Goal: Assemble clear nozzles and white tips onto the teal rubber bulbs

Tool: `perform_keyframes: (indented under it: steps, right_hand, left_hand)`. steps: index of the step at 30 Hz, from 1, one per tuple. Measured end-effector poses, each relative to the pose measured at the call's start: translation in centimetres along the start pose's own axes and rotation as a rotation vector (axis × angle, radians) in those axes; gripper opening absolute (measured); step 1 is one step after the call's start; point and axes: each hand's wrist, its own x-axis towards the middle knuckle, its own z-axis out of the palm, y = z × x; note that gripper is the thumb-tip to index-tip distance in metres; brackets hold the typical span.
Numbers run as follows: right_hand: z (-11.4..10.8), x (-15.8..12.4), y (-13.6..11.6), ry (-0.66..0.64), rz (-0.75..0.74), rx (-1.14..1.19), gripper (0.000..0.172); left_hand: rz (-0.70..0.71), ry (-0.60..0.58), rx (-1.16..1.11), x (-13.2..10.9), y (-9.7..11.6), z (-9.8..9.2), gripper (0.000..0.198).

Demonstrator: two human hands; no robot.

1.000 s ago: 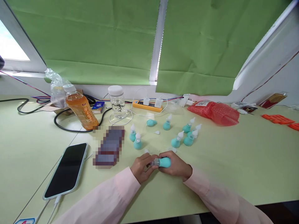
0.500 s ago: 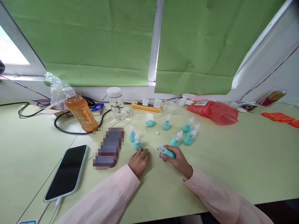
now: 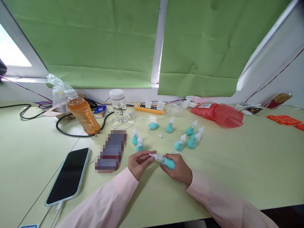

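My right hand [image 3: 180, 169] is wrapped round the teal bulb [image 3: 169, 163] of a nasal aspirator, its clear tube [image 3: 161, 159] pointing left. My left hand [image 3: 138, 163] pinches a white nozzle tip [image 3: 154, 156] between thumb and fingers, at the end of that tube. Whether the tip is seated or only touching, I cannot tell. Beyond my left hand stand two aspirators with white tips, the nearer aspirator [image 3: 140, 147] close to my fingers. Several more stand beyond my right hand, among them one aspirator [image 3: 178, 146]. A teal bulb [image 3: 153, 126] lies on its side near a loose white tip [image 3: 159, 136].
To the left lie a phone [image 3: 68, 175] on a cable and a blurred-out dark object [image 3: 111, 152]. Behind are an orange drink bottle [image 3: 84, 115], a clear jar [image 3: 119, 109] and a power strip [image 3: 149, 109]. A red bubble-wrap bag [image 3: 217, 114] lies at back right.
My left hand has risen from the table and moved to the clear tube, now with a white tip in its fingers. My right hand has turned the aspirator slightly and lowered it.
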Motion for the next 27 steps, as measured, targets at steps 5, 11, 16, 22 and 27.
perform_keyframes:
  steps: [5, 11, 16, 22, 27]
  right_hand:
    - [0.2, -0.2, -0.2, -0.022, 0.000, 0.014, 0.012]
    - [0.4, -0.3, -0.7, -0.035, 0.043, 0.104, 0.015]
    - [0.5, -0.4, -1.2, -0.066, 0.130, 0.265, 0.020]
    - [0.4, -0.2, -1.4, -0.214, 0.343, 0.594, 0.029]
    - [0.3, -0.1, -1.5, -0.259, 0.406, 0.703, 0.031]
  left_hand:
    - [-0.083, -0.007, -0.024, 0.3, -0.2, -0.3, 0.038]
    - [-0.163, -0.014, -0.175, 0.2, -0.8, -0.4, 0.034]
    - [-0.170, -0.032, -0.228, 0.1, -0.9, -0.2, 0.031]
    - [-0.093, -0.039, -0.170, 0.2, -1.6, -0.4, 0.029]
    - [-0.058, -0.053, -0.070, 0.2, -1.8, -0.8, 0.028]
